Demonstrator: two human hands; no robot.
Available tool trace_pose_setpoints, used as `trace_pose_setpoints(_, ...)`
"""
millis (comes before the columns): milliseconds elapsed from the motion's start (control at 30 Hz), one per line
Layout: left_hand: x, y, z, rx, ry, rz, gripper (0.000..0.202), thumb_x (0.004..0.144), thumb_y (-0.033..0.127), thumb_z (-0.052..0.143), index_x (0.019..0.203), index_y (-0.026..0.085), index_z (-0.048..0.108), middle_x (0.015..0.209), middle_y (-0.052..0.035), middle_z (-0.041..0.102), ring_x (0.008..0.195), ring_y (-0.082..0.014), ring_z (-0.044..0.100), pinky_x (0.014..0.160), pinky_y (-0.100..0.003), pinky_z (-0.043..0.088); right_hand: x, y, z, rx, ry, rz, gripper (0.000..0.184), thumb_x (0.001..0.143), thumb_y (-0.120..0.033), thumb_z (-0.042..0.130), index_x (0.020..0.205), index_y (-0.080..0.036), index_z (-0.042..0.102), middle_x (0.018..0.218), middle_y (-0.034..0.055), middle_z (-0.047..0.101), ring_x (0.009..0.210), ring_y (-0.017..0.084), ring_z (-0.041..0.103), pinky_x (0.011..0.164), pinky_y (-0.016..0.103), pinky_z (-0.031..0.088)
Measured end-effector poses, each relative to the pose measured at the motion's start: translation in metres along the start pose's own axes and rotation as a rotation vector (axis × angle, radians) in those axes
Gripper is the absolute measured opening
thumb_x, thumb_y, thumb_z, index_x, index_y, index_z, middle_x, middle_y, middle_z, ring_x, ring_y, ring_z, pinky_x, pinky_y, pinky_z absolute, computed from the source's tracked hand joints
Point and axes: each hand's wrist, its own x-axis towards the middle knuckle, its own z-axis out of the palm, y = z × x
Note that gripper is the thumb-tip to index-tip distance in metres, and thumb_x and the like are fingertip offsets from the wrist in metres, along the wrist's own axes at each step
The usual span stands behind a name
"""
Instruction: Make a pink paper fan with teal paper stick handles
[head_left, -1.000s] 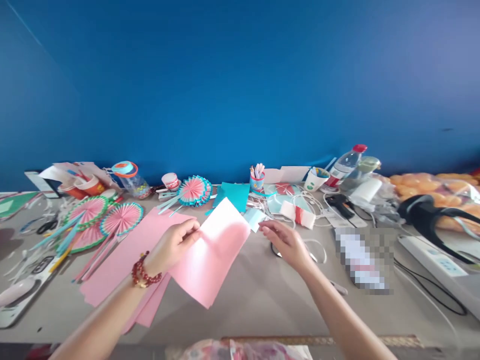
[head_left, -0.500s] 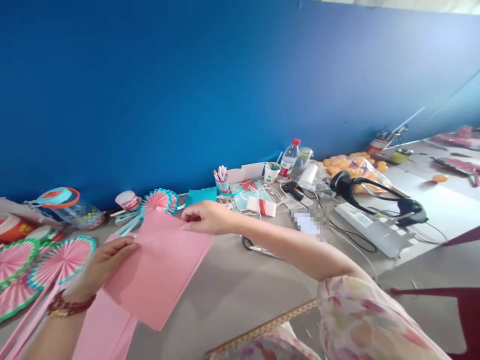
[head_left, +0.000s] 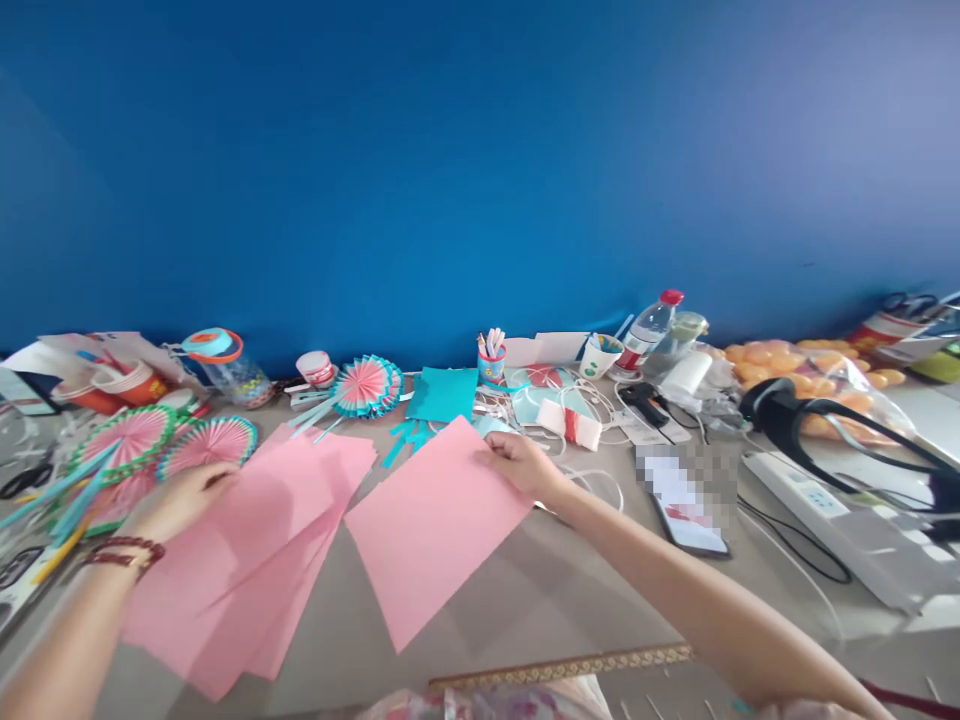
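My right hand [head_left: 520,463] pinches the far right edge of a single pink paper sheet [head_left: 435,525], which lies on the grey table [head_left: 540,600] in front of me. My left hand [head_left: 180,497], with a red bead bracelet at the wrist, rests on the left edge of a fanned stack of pink sheets [head_left: 247,560]; its fingers are curled onto the top sheet. The single sheet lies just right of the stack and apart from it.
Pink and teal paper fans [head_left: 135,440] lie at the left, another fan [head_left: 365,385] and teal paper [head_left: 445,393] at the back. A phone [head_left: 686,495], power strip [head_left: 832,515], black headset [head_left: 817,425], water bottle [head_left: 645,330], cups and cables crowd the right.
The one sheet that both hands held has gone to the right hand alone and now lies right of the stack. My left hand moved left onto the stack. The camera swung right, then back.
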Motion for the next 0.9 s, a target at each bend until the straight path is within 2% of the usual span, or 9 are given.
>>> trace_pose_setpoints(100,0.0,0.023,0.007,0.028,0.079,0.013,0.042,0.092,0.059,0.035,0.101,0.026,0.06,0.104,0.0051,0.073,0.106,-0.0242,0.064,0.095,-0.046,0.048,-0.007,0.016,-0.004,0.044,0.027,0.042,0.045,0.079,-0.059,0.061,0.065,-0.02,0.045,0.06,-0.0053,0.042,0.053,0.009,0.037,0.049,0.022,0.025)
trace_pose_setpoints(167,-0.009,0.063,0.018,-0.019,0.089,0.093,0.035,0.095,0.05,0.037,0.117,0.03,0.056,0.124,0.0044,0.065,0.12,-0.0211,0.058,0.105,-0.041,0.044,-0.015,0.024,0.002,0.076,0.028,0.066,0.045,0.081,-0.062,0.058,0.069,-0.02,0.047,0.061,-0.0043,0.045,0.053,0.01,0.039,0.049,0.022,0.028)
trace_pose_setpoints(233,-0.021,0.112,0.033,-0.216,0.08,0.286,0.037,0.097,0.04,0.041,0.13,0.028,0.049,0.137,-0.0016,0.058,0.13,-0.0216,0.051,0.111,-0.039,0.039,-0.024,0.032,0.012,0.101,0.013,0.089,0.046,0.082,-0.064,0.056,0.072,-0.02,0.048,0.062,-0.0034,0.048,0.053,0.01,0.042,0.049,0.022,0.031)
trace_pose_setpoints(300,-0.033,0.155,0.051,-0.304,-0.036,0.39,0.05,0.094,0.04,0.049,0.141,0.026,0.042,0.146,-0.006,0.05,0.135,-0.024,0.046,0.113,-0.04,0.037,-0.034,0.041,0.02,0.119,0.01,0.114,0.047,0.083,-0.066,0.054,0.073,-0.02,0.048,0.062,-0.0032,0.049,0.053,0.011,0.043,0.049,0.022,0.031)
trace_pose_setpoints(400,-0.042,0.192,0.078,-0.454,-0.205,0.346,0.046,0.092,0.032,0.051,0.137,0.024,0.048,0.117,-0.0063,0.068,0.106,-0.0204,0.066,0.097,-0.034,0.052,-0.047,0.054,0.023,0.022,0.047,0.139,0.045,0.087,-0.063,0.051,0.071,-0.02,0.046,0.058,-0.0035,0.048,0.051,0.012,0.043,0.048,0.023,0.029)
trace_pose_setpoints(467,-0.041,0.2,0.092,-0.506,-0.286,0.307,0.033,0.094,0.026,0.046,0.123,0.023,0.06,0.1,-0.0037,0.073,0.092,-0.0181,0.07,0.086,-0.03,0.055,-0.052,0.058,0.017,-0.224,0.067,0.111,0.039,0.089,-0.056,0.05,0.071,-0.021,0.051,0.056,-0.0027,0.051,0.052,0.014,0.047,0.049,0.024,0.03)
trace_pose_setpoints(600,-0.036,0.203,0.106,-0.441,-0.253,0.349,0.026,0.094,0.023,0.047,0.109,0.025,0.068,0.107,-0.0043,0.073,0.099,-0.0204,0.068,0.09,-0.034,0.054,-0.052,0.051,-0.001,-0.676,0.138,0.056,0.028,0.091,-0.043,0.047,0.098,-0.023,0.065,0.071,0.0025,0.067,0.066,0.022,0.063,0.058,0.028,0.037)
trace_pose_setpoints(733,-0.032,0.21,0.101,-0.329,-0.155,0.374,0.021,0.093,0.025,0.051,0.102,0.023,0.07,0.103,-0.008,0.068,0.097,-0.0235,0.064,0.087,-0.038,0.052,-0.037,0.037,-0.001,-0.727,0.095,-0.067,0.028,0.094,-0.038,0.045,0.101,-0.023,0.067,0.084,0.0046,0.072,0.077,0.023,0.066,0.067,0.03,0.043)
trace_pose_setpoints(900,-0.001,0.217,0.1,-0.185,-0.046,0.417,0.021,0.095,0.019,0.049,0.104,0.023,0.069,0.105,-0.0065,0.065,0.098,-0.0216,0.061,0.088,-0.036,0.049,-0.022,0.035,0.032,-0.722,-0.054,-0.246,0.02,0.092,-0.025,0.051,0.098,-0.021,0.069,0.097,0.0072,0.072,0.092,0.023,0.065,0.081,0.032,0.048)
